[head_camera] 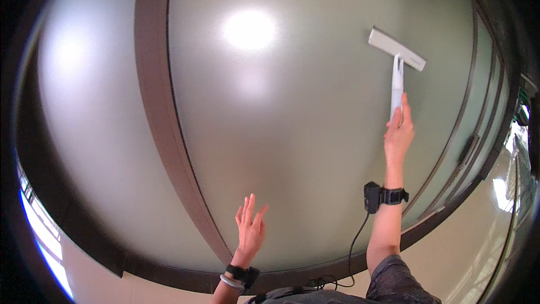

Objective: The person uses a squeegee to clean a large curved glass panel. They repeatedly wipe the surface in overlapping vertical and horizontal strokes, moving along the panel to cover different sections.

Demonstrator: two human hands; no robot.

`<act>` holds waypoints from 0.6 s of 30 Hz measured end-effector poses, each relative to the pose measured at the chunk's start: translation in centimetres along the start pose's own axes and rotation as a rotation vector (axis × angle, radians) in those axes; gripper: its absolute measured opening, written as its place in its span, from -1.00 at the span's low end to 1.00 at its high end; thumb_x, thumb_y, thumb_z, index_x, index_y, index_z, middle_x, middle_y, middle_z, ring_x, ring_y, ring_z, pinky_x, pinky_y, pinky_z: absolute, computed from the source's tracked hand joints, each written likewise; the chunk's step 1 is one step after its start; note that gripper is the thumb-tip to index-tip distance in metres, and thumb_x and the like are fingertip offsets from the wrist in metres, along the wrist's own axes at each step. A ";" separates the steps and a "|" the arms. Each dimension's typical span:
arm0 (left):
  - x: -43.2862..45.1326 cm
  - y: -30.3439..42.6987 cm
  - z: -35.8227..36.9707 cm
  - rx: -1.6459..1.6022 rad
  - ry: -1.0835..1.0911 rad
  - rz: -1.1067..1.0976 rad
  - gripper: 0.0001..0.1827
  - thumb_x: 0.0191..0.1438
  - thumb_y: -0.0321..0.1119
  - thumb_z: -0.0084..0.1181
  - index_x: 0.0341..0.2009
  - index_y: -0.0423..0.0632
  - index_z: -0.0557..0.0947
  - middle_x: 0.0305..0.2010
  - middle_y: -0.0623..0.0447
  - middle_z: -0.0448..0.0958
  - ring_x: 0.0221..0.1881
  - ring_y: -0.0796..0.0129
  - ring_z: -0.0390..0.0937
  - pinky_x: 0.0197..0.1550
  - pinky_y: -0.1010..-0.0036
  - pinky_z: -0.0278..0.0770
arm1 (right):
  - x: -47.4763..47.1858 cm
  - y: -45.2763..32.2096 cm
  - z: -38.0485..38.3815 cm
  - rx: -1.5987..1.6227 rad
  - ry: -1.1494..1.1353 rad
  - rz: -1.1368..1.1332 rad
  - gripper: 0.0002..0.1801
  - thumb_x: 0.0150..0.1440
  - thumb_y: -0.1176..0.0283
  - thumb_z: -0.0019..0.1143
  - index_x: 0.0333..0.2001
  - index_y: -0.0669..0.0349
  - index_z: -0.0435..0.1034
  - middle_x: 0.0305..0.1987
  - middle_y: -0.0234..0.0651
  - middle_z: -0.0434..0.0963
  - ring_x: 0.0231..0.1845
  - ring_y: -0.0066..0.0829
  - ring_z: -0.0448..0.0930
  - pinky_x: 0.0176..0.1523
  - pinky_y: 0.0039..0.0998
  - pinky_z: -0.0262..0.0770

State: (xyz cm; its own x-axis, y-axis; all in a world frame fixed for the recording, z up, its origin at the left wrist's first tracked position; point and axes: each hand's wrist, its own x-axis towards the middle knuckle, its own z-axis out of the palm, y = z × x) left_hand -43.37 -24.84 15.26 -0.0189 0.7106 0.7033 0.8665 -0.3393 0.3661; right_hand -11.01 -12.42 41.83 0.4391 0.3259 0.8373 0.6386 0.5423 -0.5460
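Note:
My right hand grips the handle of a white window squeegee with the arm stretched upward. The squeegee's wide head lies tilted at the upper right of a large frosted glass panel, its left end higher than its right. Whether the blade presses on the glass cannot be made out. Lower down, my left hand is raised in front of the same panel with its fingers apart, holding nothing.
A brown upright frame bar divides the panel from another frosted pane at left. Narrow framed panes with a dark door handle stand at right. A black cable hangs from the right wrist's strapped device. Pale floor shows below.

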 end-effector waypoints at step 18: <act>0.4 -0.8 -0.4 -0.078 -0.076 0.094 -0.57 0.00 -0.60 0.05 0.00 0.00 0.58 0.49 -0.15 -0.03 0.50 -0.06 -0.10 0.41 -0.05 -0.14 | -10.7 -21.3 10.1 -0.257 -0.539 -1.224 -0.28 0.01 0.52 0.08 0.25 -0.41 0.30 -0.41 -0.29 0.36 -0.54 -0.39 0.43 -0.42 -0.42 0.35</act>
State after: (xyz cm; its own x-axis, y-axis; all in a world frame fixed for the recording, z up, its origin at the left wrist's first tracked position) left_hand -44.27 -24.58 15.50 0.1007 0.7170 0.6897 0.8213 -0.4513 0.3492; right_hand -35.75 -19.63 44.80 -0.7495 0.0359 0.6611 0.5625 0.5610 0.6073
